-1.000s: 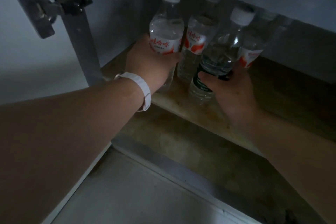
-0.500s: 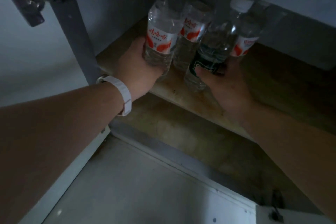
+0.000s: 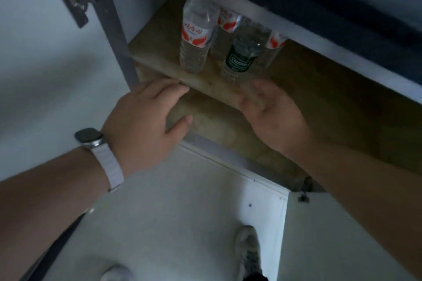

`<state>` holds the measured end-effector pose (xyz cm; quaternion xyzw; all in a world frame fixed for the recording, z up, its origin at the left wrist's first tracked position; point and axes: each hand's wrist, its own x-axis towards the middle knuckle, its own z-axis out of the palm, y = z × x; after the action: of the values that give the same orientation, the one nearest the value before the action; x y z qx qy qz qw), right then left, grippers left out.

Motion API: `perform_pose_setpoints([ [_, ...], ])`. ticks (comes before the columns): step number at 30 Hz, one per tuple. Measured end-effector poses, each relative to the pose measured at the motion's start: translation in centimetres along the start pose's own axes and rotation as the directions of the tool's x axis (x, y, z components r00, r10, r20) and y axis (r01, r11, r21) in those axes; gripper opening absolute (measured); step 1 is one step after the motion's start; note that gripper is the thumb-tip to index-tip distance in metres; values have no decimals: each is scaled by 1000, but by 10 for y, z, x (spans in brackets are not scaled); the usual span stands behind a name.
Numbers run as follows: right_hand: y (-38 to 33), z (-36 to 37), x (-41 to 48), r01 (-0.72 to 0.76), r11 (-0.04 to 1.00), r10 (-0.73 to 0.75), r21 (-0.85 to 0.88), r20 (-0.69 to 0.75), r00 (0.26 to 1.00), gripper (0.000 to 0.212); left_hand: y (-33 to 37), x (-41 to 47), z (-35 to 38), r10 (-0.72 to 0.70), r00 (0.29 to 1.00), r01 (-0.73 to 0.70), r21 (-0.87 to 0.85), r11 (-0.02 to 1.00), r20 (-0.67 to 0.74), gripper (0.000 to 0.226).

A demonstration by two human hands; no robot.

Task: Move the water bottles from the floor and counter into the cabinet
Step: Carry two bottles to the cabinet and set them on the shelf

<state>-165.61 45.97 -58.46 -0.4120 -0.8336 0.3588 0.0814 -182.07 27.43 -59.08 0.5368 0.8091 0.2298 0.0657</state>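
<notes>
A: Hands?
B: L hand [image 3: 146, 116] & R hand [image 3: 271, 112] both loose-fingered, holding nothing, just in front of cabinet shelf [image 3: 157, 52].
A: Bottles?
B: 3 red-label bottles [image 3: 194, 36] + green-label bottle [image 3: 239, 61], upright on it.

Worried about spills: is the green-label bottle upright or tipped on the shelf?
Upright: the green-label bottle stands on its base on the shelf.
</notes>
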Motion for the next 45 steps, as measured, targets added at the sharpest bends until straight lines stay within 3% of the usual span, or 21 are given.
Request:
perform_pose_setpoints([
  [2, -18, -12, -22, 87, 981, -80, -173, 43, 996, 56, 8, -15, -20, 39, 999, -41, 78, 996, 27, 55],
  [6, -62, -39, -67, 203, 915, -149, -349, 177, 973, 49, 24, -50, -71, 70, 994, -88, 253, 963, 80, 50],
  [11, -121, -72, -114, 379, 835, -281, -398, 285, 917, 66, 52, -86, -138, 43, 991, -85, 343, 936, 127, 43],
  [15, -160, -97, -141, 529, 719, -430, -451, 310, 848, 57, 78, -110, -189, 6, 993, -48, 352, 935, 119, 43],
  [22, -203, -148, -167, 625, 613, -482, -484, 398, 781, 54, 131, -129, -264, -80, 996, 55, 386, 921, 49, 42],
  [34, -241, -243, -192, 663, 534, -475, -524, 463, 748, 53, 213, -112, -325, -90, 994, 53, 460, 886, 59, 48],
  [38, -267, -267, -204, 611, 501, -453, -612, 416, 788, 60, 215, -101, -344, 38, 999, -33, 432, 901, -3, 46],
  [45, -304, -289, -245, 356, 574, -358, -738, 165, 919, 58, 204, -76, -381, 313, 949, -282, 364, 888, -27, 47],
])
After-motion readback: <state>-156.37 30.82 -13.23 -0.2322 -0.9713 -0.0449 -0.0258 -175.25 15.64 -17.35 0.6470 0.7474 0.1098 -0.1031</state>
